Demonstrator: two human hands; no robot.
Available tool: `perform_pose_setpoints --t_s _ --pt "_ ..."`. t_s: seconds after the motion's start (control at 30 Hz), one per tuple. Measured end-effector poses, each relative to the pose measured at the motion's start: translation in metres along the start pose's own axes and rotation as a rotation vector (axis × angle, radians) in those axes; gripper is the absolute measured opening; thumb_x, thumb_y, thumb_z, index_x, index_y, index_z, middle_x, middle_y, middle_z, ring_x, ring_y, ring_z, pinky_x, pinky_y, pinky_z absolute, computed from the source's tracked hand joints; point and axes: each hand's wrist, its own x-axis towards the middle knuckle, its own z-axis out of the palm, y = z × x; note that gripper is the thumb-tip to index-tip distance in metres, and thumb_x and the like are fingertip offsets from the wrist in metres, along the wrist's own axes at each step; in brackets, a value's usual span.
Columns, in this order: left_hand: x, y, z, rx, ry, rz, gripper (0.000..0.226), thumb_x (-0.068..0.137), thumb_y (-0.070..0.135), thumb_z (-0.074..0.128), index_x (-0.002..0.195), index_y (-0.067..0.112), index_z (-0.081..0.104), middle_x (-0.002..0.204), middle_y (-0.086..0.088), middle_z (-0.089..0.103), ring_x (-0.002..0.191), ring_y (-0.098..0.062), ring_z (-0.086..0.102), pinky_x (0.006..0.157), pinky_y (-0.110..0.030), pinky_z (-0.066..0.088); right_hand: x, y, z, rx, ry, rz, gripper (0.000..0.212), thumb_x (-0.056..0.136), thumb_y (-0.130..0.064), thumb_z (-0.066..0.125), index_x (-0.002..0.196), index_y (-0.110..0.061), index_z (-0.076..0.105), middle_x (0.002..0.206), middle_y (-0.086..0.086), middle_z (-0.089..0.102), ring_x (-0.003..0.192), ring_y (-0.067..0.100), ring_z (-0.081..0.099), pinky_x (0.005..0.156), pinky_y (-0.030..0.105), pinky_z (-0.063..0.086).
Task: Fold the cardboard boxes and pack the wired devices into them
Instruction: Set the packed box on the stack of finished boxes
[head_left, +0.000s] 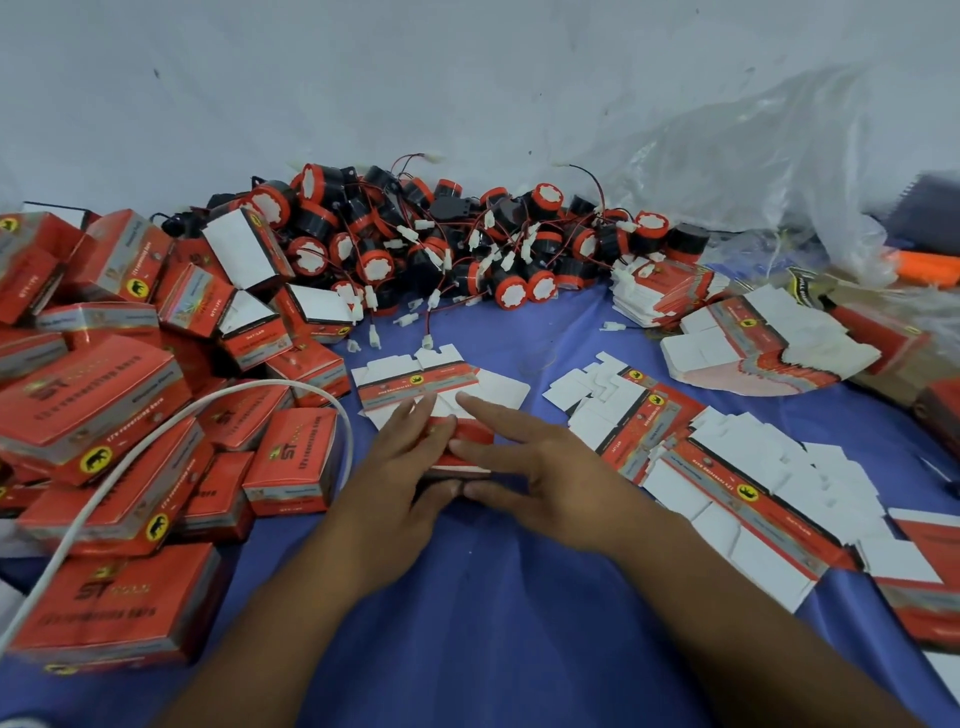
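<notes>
Head view: at frame centre the left hand and right hand meet with thumbs touching, both clamped on a red cardboard box. The fingers hide most of it, so its flap state cannot be determined. It overlaps a flat box blank. The wired devices are piled at upper centre. The folded boxes at left are cut off by the frame edge.
</notes>
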Motion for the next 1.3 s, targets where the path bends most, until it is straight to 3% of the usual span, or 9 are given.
perform_pose_setpoints --t_s 0.23,0.43,0.57,0.67,0.87,0.97,1.07,1.23,1.3 --pt "-0.002 0.002 0.004 0.054 0.022 -0.016 0.061 0.103 0.018 0.046 0.154 0.016 0.013 0.156 0.014 -0.008 0.148 -0.008 -0.012 0.104 0.001 -0.012 0.0 -0.007 0.002 -0.142 -0.071 0.033 0.036 0.099 -0.016 0.063 0.133 -0.006 0.064 0.154 0.013 0.042 0.143 0.038 0.04 0.111 0.054 0.041" --pt "-0.008 0.004 0.011 -0.031 0.014 -0.054 0.075 0.102 0.025 0.044 0.147 0.03 -0.015 0.16 0.013 -0.019 0.146 0.003 -0.019 0.106 0.0 -0.01 -0.007 -0.004 0.008 0.027 0.015 0.125 0.036 0.095 -0.006 0.067 0.131 -0.003 0.064 0.15 0.014 0.046 0.136 0.03 0.05 0.114 0.017 0.033" --pt "-0.006 0.001 0.008 -0.117 0.15 -0.112 0.078 0.097 0.022 0.057 0.157 0.024 0.006 0.163 0.014 0.003 0.148 0.004 0.0 0.114 -0.009 0.004 -0.006 0.008 -0.012 0.062 0.166 0.249 0.031 0.093 -0.012 0.072 0.124 -0.01 0.071 0.144 0.011 0.055 0.128 0.025 0.056 0.11 0.034 0.044" --pt "-0.006 -0.003 0.009 -0.059 0.101 -0.14 0.067 0.096 0.027 0.058 0.154 0.025 0.025 0.161 0.012 0.018 0.145 0.001 0.014 0.115 -0.02 0.013 -0.012 0.031 -0.059 -0.172 0.498 0.323 0.027 0.091 -0.013 0.074 0.119 -0.016 0.074 0.131 0.013 0.061 0.109 0.022 0.06 0.102 0.026 0.043" --pt "-0.007 -0.005 0.012 -0.012 0.02 -0.152 0.052 0.096 0.031 0.057 0.146 0.026 0.043 0.154 0.014 0.033 0.142 -0.002 0.027 0.116 -0.019 0.019 -0.084 0.099 -0.151 -0.539 0.815 1.162 0.033 0.093 -0.033 0.064 0.118 -0.012 0.07 0.134 0.024 0.052 0.131 0.043 0.039 0.11 0.052 0.031" --pt "-0.007 -0.005 0.013 0.012 0.008 -0.15 0.047 0.096 0.029 0.059 0.142 0.024 0.048 0.152 0.014 0.037 0.141 -0.002 0.029 0.116 -0.018 0.018 -0.096 0.102 -0.157 -0.294 0.567 1.492 0.061 0.089 -0.038 0.059 0.137 -0.001 0.052 0.148 0.027 0.039 0.139 0.049 0.032 0.114 0.058 0.03" --pt "-0.007 -0.004 0.012 0.03 -0.007 -0.154 0.045 0.096 0.03 0.058 0.14 0.027 0.05 0.15 0.017 0.037 0.141 -0.003 0.029 0.117 -0.02 0.02 -0.081 0.091 -0.145 -0.539 0.299 1.446 0.059 0.092 -0.038 0.066 0.139 -0.006 0.05 0.159 0.025 0.025 0.147 0.047 0.019 0.12 0.057 0.018" --pt "-0.008 -0.003 0.01 0.008 -0.017 -0.16 0.044 0.097 0.031 0.057 0.14 0.031 0.049 0.15 0.02 0.035 0.139 0.004 0.026 0.112 -0.013 0.017 -0.073 0.071 -0.144 -0.496 -0.286 1.35 0.084 0.085 -0.068 0.062 0.147 -0.013 0.048 0.149 0.01 0.05 0.134 0.029 0.05 0.108 0.042 0.041" --pt "-0.007 -0.004 0.011 0.019 -0.026 -0.153 0.043 0.097 0.032 0.056 0.14 0.032 0.049 0.15 0.021 0.035 0.138 0.006 0.025 0.111 -0.012 0.016 -0.074 0.068 -0.147 -0.475 -0.285 1.358 0.079 0.085 -0.063 0.066 0.145 -0.014 0.051 0.148 0.008 0.052 0.132 0.028 0.052 0.108 0.041 0.042"
